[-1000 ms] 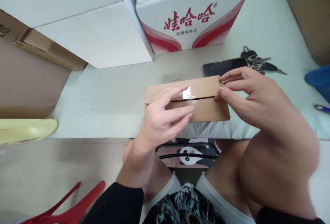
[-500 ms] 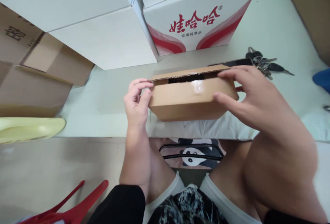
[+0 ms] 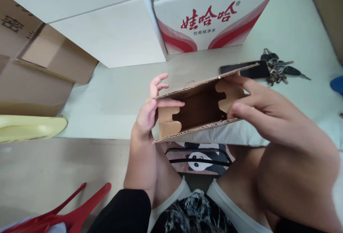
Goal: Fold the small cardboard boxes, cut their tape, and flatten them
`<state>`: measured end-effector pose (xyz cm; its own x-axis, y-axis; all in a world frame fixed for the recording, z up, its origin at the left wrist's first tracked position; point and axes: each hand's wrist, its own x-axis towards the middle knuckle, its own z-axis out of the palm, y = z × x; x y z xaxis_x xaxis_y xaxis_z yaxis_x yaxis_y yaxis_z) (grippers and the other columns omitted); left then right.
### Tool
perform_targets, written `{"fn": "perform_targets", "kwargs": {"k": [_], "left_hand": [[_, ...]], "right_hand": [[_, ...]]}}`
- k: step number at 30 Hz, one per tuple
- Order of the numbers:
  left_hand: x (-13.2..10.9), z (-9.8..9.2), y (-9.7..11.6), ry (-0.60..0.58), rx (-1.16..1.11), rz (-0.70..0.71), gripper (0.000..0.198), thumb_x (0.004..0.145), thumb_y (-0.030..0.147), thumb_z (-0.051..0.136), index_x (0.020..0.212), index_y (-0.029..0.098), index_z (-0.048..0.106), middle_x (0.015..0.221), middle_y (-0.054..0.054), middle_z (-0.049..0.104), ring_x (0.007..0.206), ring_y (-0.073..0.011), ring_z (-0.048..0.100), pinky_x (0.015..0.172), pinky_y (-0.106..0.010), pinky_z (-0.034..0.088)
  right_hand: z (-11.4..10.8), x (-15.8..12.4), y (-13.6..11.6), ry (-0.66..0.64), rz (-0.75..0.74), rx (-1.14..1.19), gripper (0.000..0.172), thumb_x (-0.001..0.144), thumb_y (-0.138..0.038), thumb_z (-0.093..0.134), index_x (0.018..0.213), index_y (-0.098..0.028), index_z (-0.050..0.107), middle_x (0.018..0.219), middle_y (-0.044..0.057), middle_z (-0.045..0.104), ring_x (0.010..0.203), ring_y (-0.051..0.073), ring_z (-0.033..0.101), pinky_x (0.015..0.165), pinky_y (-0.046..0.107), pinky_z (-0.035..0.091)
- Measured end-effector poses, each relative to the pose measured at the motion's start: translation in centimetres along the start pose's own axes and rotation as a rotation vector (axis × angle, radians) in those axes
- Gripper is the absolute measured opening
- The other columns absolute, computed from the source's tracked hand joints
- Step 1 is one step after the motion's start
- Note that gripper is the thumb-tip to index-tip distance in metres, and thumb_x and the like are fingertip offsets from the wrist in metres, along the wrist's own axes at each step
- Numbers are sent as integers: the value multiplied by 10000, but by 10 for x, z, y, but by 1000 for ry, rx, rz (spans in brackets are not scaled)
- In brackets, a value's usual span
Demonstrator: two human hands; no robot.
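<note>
A small brown cardboard box (image 3: 199,106) is held at the table's front edge, its open end facing up toward me. Notched side flaps show at both ends of the opening, and the dark inside looks bare. My left hand (image 3: 150,111) grips the left end, with one finger reaching over the left flap into the opening and other fingers behind the far wall. At the right end, my right hand (image 3: 252,99) has its fingers inside the opening by the right flap, its thumb near the close edge.
Behind the box stand a white and red carton (image 3: 211,22) and plain white cartons (image 3: 112,33). A black phone (image 3: 254,69) and a bunch of keys (image 3: 278,67) lie to the right. Brown cartons (image 3: 48,75) and a yellow-green plastic piece (image 3: 32,127) are at left, a red chair (image 3: 77,211) below.
The box has opened and tilted, so its inside and side flaps now show. My left finger has gone into the opening, and my right fingers have moved inside the right end.
</note>
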<state>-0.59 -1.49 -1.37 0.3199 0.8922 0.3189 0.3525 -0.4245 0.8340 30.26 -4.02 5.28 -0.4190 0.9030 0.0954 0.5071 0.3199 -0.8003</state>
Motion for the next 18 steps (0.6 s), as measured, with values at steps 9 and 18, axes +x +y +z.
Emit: {"fn": "perform_targets", "kwargs": {"k": [9, 18], "left_hand": [[-8, 9, 4, 31, 179, 60, 680, 961, 739, 278, 913, 270, 768, 1582, -47, 413, 1300, -340, 496, 1124, -533, 491], [-1, 22, -2, 179, 28, 24, 703, 909, 817, 277, 715, 265, 667, 1410, -50, 485, 1230, -301, 546, 1168, -479, 504]], "right_hand": [[2, -9, 4, -46, -98, -228, 432, 956, -351, 457, 1203, -203, 780, 1446, 158, 615, 1409, 397, 518, 1187, 653, 414], [9, -4, -4, 53, 58, -256, 410, 1023, -465, 397, 758, -272, 643, 1225, 86, 673, 1420, 365, 422, 1187, 653, 368]]}}
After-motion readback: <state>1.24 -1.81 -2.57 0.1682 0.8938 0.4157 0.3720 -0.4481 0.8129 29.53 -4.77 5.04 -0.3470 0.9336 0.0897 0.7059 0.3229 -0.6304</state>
